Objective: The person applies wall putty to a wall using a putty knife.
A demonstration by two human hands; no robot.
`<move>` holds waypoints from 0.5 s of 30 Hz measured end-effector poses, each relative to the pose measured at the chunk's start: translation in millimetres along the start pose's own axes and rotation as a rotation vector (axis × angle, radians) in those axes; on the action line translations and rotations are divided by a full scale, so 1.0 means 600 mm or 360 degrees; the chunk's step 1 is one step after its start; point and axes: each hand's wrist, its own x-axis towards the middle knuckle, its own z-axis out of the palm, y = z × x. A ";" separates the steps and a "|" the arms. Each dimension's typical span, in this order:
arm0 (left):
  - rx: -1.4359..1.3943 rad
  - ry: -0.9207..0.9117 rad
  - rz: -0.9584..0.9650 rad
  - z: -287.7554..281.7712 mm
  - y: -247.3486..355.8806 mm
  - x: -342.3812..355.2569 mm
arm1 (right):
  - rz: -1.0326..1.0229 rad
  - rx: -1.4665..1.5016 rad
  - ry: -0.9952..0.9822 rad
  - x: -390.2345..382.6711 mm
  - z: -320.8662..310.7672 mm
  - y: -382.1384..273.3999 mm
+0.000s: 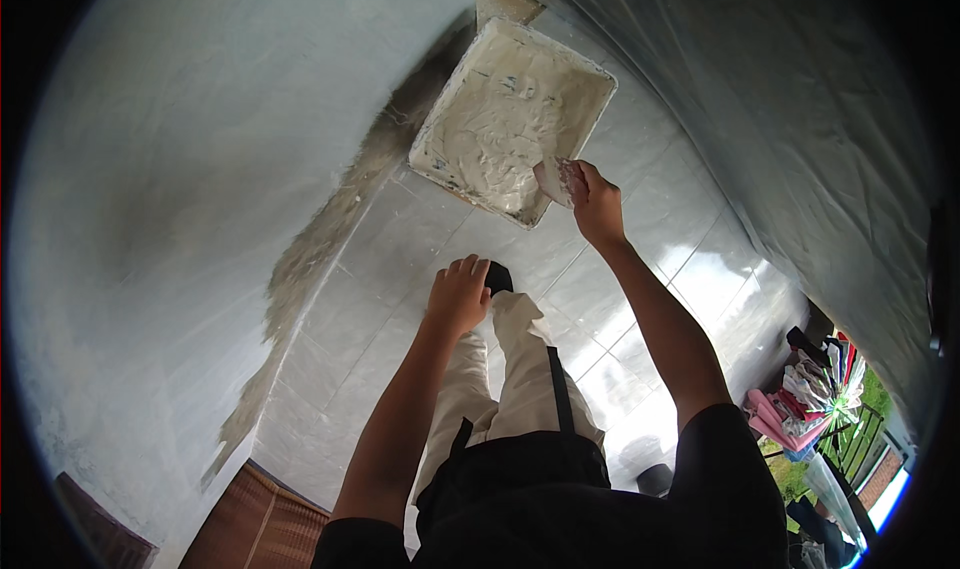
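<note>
A shallow rectangular tub (428,164) stands on the tiled floor close to the wall. Thick off-white plaster (500,129) fills its bottom, ridged and smeared up the sides. My right hand (600,207) is closed around a flat, plaster-coated scraper (556,182), held at the tub's near right corner; its handle is hidden in my grip. My left hand (460,294) hangs over my legs beside a black shoe (498,278), with its fingers loosely stretched and nothing visible in them.
On the left rises a grey-white wall (190,169) with a rough, darker unplastered strip (325,254) along its foot. Grey sheeting (780,99) hangs on the right. A brown woven panel (262,519) stands at lower left; piled clothes (790,409) lie at lower right.
</note>
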 end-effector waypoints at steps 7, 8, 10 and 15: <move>-0.0029 0.0084 -0.0021 -0.008 -0.015 -0.002 | 0.0101 -0.0241 -0.0095 0.106 0.075 0.015; -0.0036 0.0058 -0.0036 -0.009 -0.015 -0.003 | 0.0075 -0.0254 -0.0107 0.111 0.080 0.017; -0.0045 0.0031 -0.0061 -0.008 -0.016 -0.008 | 0.0095 -0.0265 -0.0148 0.120 0.085 0.018; -0.0063 0.0067 -0.0086 0.008 -0.021 -0.022 | 0.0167 -0.0266 -0.0294 0.133 0.098 0.018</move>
